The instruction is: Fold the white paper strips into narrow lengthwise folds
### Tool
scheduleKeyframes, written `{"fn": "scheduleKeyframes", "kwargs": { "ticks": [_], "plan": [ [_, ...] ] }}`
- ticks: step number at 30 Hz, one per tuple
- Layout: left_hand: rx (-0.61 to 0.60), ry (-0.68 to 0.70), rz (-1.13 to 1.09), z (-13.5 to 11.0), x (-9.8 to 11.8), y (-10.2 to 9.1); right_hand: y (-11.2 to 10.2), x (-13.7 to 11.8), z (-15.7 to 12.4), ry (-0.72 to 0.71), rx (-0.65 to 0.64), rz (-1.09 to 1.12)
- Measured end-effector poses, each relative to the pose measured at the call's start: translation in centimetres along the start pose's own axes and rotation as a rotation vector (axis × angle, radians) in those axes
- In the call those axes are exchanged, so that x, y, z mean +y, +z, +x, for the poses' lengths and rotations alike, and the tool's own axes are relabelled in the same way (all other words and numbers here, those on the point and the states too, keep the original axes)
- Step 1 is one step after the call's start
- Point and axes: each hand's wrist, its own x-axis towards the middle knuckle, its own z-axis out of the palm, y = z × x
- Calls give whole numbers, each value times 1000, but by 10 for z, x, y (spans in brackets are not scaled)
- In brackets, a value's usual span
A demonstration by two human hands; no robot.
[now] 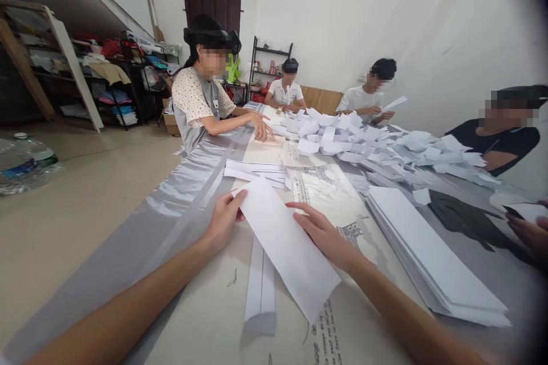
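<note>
A long white sheet of paper (286, 245) slants across the middle, held above the table. My left hand (226, 215) pinches its far left corner between thumb and fingers. At the sheet's right edge is my right hand (322, 232), its fingers stretched out and apart; whether they touch the paper is hard to tell. Beneath the sheet a folded paper strip (260, 291) lies on the tablecloth, partly covered. Just beyond my left hand rest several more folded strips (257, 171).
To the right lies a stack of long white sheets (428, 256). A big heap of folded papers (342, 137) covers the far table, near a dark flat item (462, 217). Several co-workers sit around, one close on the left (201, 97). Water bottles (32, 162) stand on the floor.
</note>
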Motion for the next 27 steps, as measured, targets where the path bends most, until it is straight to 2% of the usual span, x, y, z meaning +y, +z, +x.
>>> {"fn": "scheduleKeyframes", "kwargs": {
  "ticks": [3,6,11,14,18,24,27],
  "plan": [
    [37,11,-5,2,3,-3,8,-7,-14,96,-77,172],
    [-19,-18,-35,2,7,-3,9,-4,-10,61,-41,197],
    [-392,-34,156,-12,11,4,7,7,1,9,84,224],
    [-529,-68,271,-22,12,8,11,8,-2,-15,75,240],
    [-518,-112,270,-26,12,7,19,4,-7,3,54,270],
    [-538,-122,148,-24,7,6,22,4,-7,17,-28,368],
    [-534,-137,108,-24,5,8,21,2,-9,15,-15,373]
  ]
}}
